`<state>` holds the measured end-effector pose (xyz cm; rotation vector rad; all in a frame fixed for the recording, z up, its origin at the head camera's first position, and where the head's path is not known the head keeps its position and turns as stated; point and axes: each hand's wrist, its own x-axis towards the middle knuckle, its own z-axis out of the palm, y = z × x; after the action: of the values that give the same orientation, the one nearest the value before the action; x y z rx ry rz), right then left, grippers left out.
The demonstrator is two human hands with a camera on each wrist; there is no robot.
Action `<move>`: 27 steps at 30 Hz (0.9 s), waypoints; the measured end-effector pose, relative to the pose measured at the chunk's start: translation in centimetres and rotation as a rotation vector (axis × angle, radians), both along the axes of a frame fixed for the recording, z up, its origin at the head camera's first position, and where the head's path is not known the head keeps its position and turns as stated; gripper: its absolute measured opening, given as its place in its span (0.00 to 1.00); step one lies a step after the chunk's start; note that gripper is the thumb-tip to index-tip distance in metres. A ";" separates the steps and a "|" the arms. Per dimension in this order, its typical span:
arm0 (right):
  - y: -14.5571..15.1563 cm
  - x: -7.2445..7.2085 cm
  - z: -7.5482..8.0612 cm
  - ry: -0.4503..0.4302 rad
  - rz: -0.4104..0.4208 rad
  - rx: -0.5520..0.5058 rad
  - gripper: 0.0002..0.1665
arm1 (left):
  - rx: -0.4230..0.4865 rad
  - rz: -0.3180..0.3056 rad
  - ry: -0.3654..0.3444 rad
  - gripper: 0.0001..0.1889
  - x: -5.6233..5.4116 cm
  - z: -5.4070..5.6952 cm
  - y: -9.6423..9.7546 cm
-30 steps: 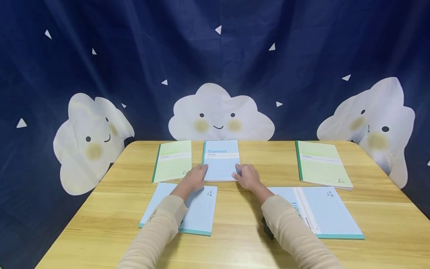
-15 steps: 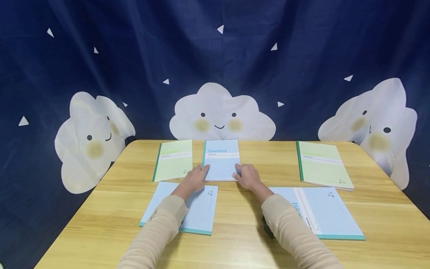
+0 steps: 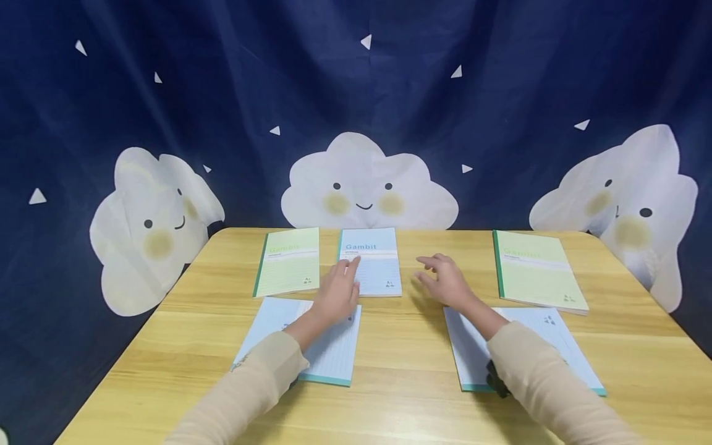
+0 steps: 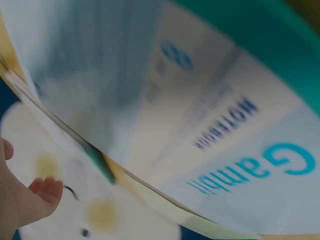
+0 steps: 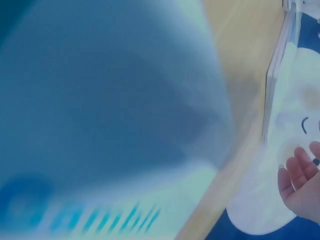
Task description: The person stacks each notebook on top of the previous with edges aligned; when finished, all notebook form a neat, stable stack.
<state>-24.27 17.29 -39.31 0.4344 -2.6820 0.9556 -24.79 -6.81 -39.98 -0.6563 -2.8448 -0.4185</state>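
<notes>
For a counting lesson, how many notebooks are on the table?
5: far-left green notebook, far-middle blue notebook, far-right green notebook, near-left blue notebook and near-right blue notebook, the near two partly behind the arms. Any beneath would be hidden.

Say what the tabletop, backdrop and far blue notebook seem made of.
Tabletop: wood or wood-look laminate, faintly glossy; grain bands, soft glare. Backdrop: probably fabric, slight sheen; hanging folds. Blue notebook: likely paper, smooth card cover; flat, crisp edges.
</notes>
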 end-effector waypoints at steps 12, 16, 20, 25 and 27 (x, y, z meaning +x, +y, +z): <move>6.0 3.7 -1.0 -0.020 -0.017 0.034 0.21 | -0.061 -0.351 0.058 0.25 4.9 -0.8 4.0; 7.5 4.9 -1.4 -0.030 -0.026 0.048 0.21 | -0.116 -0.398 0.081 0.25 6.2 -0.8 5.0; 9.0 5.9 -2.0 -0.026 -0.019 0.061 0.21 | -0.177 -0.464 0.115 0.25 7.3 -1.2 5.9; 10.8 6.9 -2.4 -0.019 -0.027 0.095 0.24 | -0.300 -0.638 0.097 0.29 8.6 -1.7 7.0; 11.5 7.1 -2.5 -0.006 -0.033 0.106 0.24 | -0.370 -0.720 0.079 0.31 9.2 -1.8 7.4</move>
<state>-17.21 28.79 -41.81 0.4086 -2.7459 0.8095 -15.55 0.54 -41.73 -1.7271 -2.5375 0.0558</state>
